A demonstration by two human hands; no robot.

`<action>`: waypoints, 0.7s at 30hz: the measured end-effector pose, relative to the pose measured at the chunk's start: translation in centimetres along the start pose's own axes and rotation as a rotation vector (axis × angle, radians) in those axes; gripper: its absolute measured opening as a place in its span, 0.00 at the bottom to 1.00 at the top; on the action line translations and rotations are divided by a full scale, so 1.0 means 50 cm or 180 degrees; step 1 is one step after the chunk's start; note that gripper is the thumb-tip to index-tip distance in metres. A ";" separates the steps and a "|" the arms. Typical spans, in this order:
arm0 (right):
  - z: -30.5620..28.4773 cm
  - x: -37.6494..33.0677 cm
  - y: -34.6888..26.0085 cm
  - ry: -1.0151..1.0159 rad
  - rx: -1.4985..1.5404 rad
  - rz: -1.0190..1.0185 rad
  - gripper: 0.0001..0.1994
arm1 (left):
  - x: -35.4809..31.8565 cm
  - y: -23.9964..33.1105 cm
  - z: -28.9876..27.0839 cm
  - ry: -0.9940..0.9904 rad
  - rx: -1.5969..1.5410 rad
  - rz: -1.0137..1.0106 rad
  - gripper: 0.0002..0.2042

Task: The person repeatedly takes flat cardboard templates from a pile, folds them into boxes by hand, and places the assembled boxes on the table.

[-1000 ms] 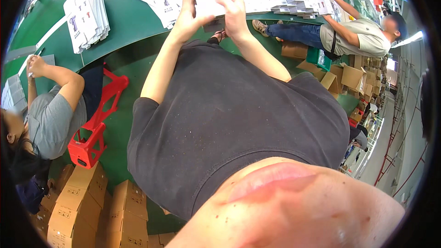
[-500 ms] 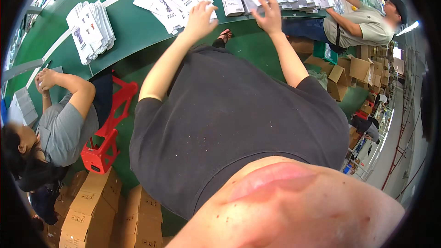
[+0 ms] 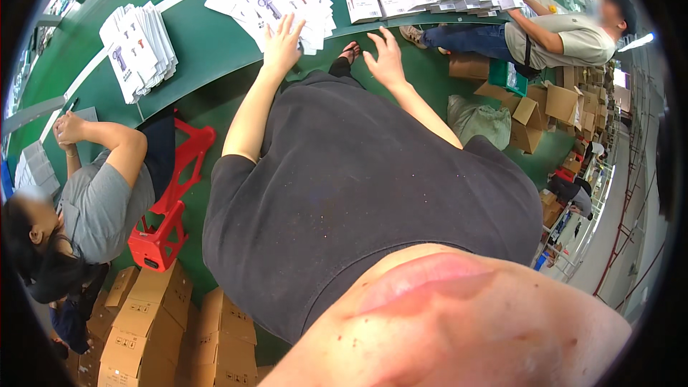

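Note:
My left hand [image 3: 284, 46] is at the near edge of a fanned pile of flat white cartons [image 3: 240, 1] printed with purple and orange devices. Its fingers are spread and appear to rest on the top sheets; whether they press down I cannot tell. My right hand [image 3: 385, 61] hangs in the air just off the near table edge, its fingers apart and nothing in them. Beyond it, folded-up white boxes [image 3: 362, 0] stand in a packed row on the green table [image 3: 204, 46]. A second stack of flat cartons [image 3: 136, 54] lies farther left.
On the left a person in grey [image 3: 107, 193] sits at the table beside a red stool [image 3: 159, 240]. At the right another person [image 3: 555, 46] stands by the boxes. Brown cartons [image 3: 143, 315] are stacked at lower left, with open cartons [image 3: 527, 118] and a sack [image 3: 479, 120] at right.
My left hand has shifted left onto the flat cartons. The right hand has left the white boxes and drawn back toward me; the tilted box there now stands in line with the others.

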State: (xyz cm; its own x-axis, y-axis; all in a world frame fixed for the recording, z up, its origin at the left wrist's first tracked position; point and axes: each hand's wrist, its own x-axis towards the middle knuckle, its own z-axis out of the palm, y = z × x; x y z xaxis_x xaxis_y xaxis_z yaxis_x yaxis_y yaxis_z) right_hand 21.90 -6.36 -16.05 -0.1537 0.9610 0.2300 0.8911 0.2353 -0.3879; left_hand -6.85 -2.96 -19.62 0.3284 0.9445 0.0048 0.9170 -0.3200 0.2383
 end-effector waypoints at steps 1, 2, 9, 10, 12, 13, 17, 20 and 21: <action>-0.001 0.004 -0.011 -0.0152 0.0124 -0.0008 0.23 | -0.015 -0.012 0.017 -0.0009 -0.0003 -0.0003 0.37; -0.004 0.005 -0.020 -0.0307 0.0248 -0.0010 0.23 | -0.033 -0.023 0.032 0.0442 -0.0140 -0.0140 0.35; -0.025 0.097 -0.039 -0.0999 0.0757 -0.0121 0.19 | -0.083 -0.044 -0.005 0.1422 -0.0740 -0.0422 0.27; -0.021 0.110 -0.038 -0.1073 0.0845 -0.0303 0.18 | -0.087 -0.035 -0.027 0.1405 -0.0993 -0.0532 0.25; 0.004 0.124 -0.063 -0.1196 0.0893 -0.0597 0.18 | -0.104 -0.045 -0.041 0.1332 -0.1139 -0.0704 0.24; 0.016 0.123 -0.079 -0.1289 0.0886 -0.0778 0.17 | -0.112 -0.052 -0.048 0.1215 -0.1367 -0.0779 0.22; 0.080 0.077 -0.151 -0.2100 0.1092 0.0032 0.16 | -0.152 -0.036 -0.094 0.1577 -0.2249 -0.0949 0.15; 0.156 0.068 -0.141 -0.3110 0.2354 0.1281 0.23 | -0.149 -0.015 -0.082 0.2061 -0.1880 -0.0985 0.05; 0.151 0.069 -0.166 -0.3097 0.2877 0.1857 0.25 | -0.141 -0.011 -0.062 0.2335 -0.1774 -0.0843 0.07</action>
State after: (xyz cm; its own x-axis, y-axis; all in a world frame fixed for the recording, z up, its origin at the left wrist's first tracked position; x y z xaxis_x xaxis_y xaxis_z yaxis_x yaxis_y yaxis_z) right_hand 10.75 -3.91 -18.78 -0.4213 0.5799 -0.6973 0.4150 -0.5604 -0.7167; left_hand -10.38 -9.23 -16.79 -0.2714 0.8527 0.4464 0.6394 -0.1870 0.7458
